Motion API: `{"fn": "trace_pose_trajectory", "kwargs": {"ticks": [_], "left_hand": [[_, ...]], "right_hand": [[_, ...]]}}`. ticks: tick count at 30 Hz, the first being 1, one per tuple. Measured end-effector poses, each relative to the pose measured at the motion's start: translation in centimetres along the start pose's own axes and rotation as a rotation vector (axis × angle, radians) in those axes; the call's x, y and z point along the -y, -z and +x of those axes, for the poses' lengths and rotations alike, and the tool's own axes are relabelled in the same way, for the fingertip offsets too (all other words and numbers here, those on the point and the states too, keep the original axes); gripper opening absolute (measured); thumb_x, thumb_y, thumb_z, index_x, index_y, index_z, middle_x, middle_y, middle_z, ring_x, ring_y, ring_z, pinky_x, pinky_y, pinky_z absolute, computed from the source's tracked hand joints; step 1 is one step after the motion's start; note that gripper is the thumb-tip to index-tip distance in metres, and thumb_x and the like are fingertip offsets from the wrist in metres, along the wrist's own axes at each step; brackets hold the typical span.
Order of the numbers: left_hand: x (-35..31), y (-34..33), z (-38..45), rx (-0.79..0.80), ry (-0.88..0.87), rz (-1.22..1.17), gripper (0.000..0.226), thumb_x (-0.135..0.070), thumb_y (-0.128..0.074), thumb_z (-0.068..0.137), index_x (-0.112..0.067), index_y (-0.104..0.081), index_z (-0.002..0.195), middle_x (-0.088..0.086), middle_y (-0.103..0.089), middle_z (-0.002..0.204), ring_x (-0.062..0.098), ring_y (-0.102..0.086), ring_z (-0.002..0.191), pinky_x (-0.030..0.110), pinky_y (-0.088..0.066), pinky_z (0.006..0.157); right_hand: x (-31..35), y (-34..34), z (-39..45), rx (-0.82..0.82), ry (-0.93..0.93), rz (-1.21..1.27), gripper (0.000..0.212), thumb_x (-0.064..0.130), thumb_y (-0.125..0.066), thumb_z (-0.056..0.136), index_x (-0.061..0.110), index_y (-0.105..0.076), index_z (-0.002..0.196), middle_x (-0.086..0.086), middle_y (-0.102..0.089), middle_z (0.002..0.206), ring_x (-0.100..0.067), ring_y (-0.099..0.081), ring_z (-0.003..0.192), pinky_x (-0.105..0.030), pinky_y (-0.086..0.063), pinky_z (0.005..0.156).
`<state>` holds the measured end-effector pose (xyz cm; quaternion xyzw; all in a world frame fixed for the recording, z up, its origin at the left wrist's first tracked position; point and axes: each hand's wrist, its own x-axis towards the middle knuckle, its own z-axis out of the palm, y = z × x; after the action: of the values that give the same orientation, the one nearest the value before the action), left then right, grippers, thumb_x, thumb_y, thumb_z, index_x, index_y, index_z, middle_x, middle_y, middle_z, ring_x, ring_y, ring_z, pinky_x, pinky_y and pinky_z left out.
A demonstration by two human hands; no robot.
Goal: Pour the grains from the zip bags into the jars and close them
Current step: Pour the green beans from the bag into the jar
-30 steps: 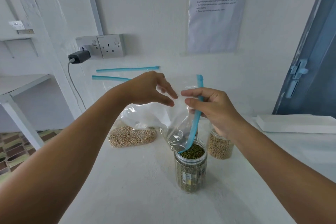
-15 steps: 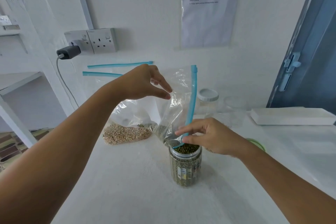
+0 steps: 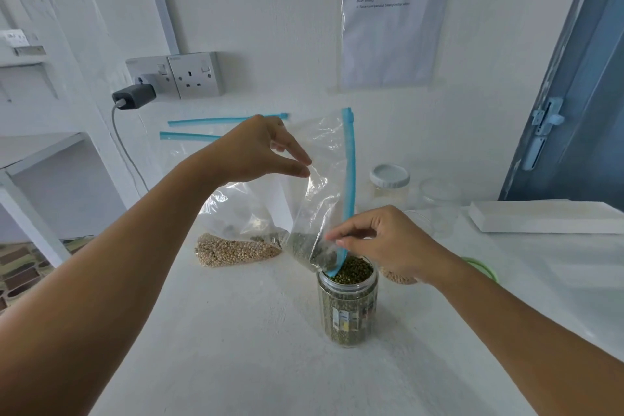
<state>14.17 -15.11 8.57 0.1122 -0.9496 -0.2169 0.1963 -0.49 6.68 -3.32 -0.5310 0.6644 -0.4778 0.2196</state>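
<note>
My left hand [image 3: 256, 152] pinches the upper fold of the clear zip bag [image 3: 324, 186]; my right hand [image 3: 381, 240] pinches its blue zip strip [image 3: 349, 179] low down. The bag's corner (green grains pooled there) rests at the mouth of the open jar [image 3: 347, 307], nearly full. White table [image 3: 236, 348] lies bare in front.

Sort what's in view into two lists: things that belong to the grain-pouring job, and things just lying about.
Job:
- zip bag of green grains, held by left hand and right hand
- open jar
- bag of pale grains
- lidded jar
- empty jar
- green lid

Lying about:
- charger
- wall sheet
- white box
</note>
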Motion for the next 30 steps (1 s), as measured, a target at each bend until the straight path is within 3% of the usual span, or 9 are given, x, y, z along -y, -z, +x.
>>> {"fn": "trace_pose_trajectory", "kwargs": {"ticks": [5,9,13,16,20,25,30], "left_hand": [[0.2,-0.2,0.0,0.000,0.029,0.000,0.026,-0.036,-0.088,0.078,-0.032,-0.083,0.102,-0.013,-0.063,0.097,-0.008,-0.057,0.089,0.015,-0.040,0.076],[0.8,-0.2,-0.2,-0.013,0.055,-0.003,0.027,-0.041,-0.088,0.076,-0.034,-0.082,0.101,-0.004,-0.061,0.103,0.000,-0.056,0.093,0.018,-0.039,0.078],[1.4,-0.3,-0.7,-0.018,0.084,-0.026,0.025,-0.039,-0.087,0.077,-0.034,-0.082,0.101,-0.004,-0.061,0.105,0.001,-0.056,0.095,0.015,-0.038,0.078],[1.8,-0.4,-1.2,-0.017,0.107,-0.044,0.024,-0.039,-0.087,0.078,-0.033,-0.082,0.100,-0.006,-0.063,0.104,0.001,-0.057,0.096,0.016,-0.040,0.080],[2.1,-0.6,-1.4,-0.023,0.126,-0.058,0.022,-0.035,-0.087,0.079,-0.031,-0.082,0.100,-0.013,-0.062,0.100,-0.006,-0.057,0.092,0.004,-0.039,0.074],[2.9,-0.9,-1.6,-0.019,0.146,-0.051,0.023,-0.037,-0.088,0.077,-0.032,-0.083,0.099,-0.010,-0.064,0.102,-0.002,-0.059,0.095,0.010,-0.039,0.078],[3.2,-1.1,-1.8,-0.029,0.136,-0.066,0.021,-0.033,-0.087,0.078,-0.030,-0.083,0.098,-0.012,-0.065,0.100,-0.004,-0.060,0.094,0.006,-0.039,0.077]], "right_hand": [[-0.2,-0.1,0.2,-0.031,-0.011,0.039,0.023,0.009,-0.076,0.094,0.027,-0.083,0.106,0.011,-0.080,0.106,-0.008,-0.074,0.104,-0.028,-0.060,0.095],[0.0,-0.2,0.3,-0.064,0.002,0.056,0.022,0.009,-0.074,0.095,0.025,-0.082,0.108,0.011,-0.079,0.106,-0.007,-0.073,0.105,-0.026,-0.059,0.095],[0.6,-0.1,0.3,-0.041,-0.011,0.063,0.023,0.006,-0.074,0.095,0.025,-0.083,0.105,0.013,-0.079,0.104,-0.006,-0.074,0.101,-0.021,-0.059,0.089],[0.5,-0.2,0.3,-0.033,-0.029,0.040,0.023,0.008,-0.073,0.095,0.027,-0.083,0.105,0.011,-0.079,0.103,-0.007,-0.075,0.099,-0.025,-0.061,0.090],[0.8,-0.1,0.6,-0.051,-0.005,0.025,0.024,0.007,-0.071,0.097,0.027,-0.082,0.106,0.012,-0.079,0.104,-0.007,-0.075,0.099,-0.024,-0.060,0.091],[0.6,-0.2,0.7,-0.019,-0.009,-0.005,0.026,0.007,-0.070,0.098,0.029,-0.083,0.104,0.013,-0.079,0.103,-0.007,-0.074,0.100,-0.028,-0.060,0.094],[0.3,-0.3,0.9,-0.026,-0.011,-0.022,0.027,0.007,-0.069,0.099,0.031,-0.083,0.102,0.013,-0.079,0.102,-0.008,-0.074,0.099,-0.031,-0.060,0.095]]}}
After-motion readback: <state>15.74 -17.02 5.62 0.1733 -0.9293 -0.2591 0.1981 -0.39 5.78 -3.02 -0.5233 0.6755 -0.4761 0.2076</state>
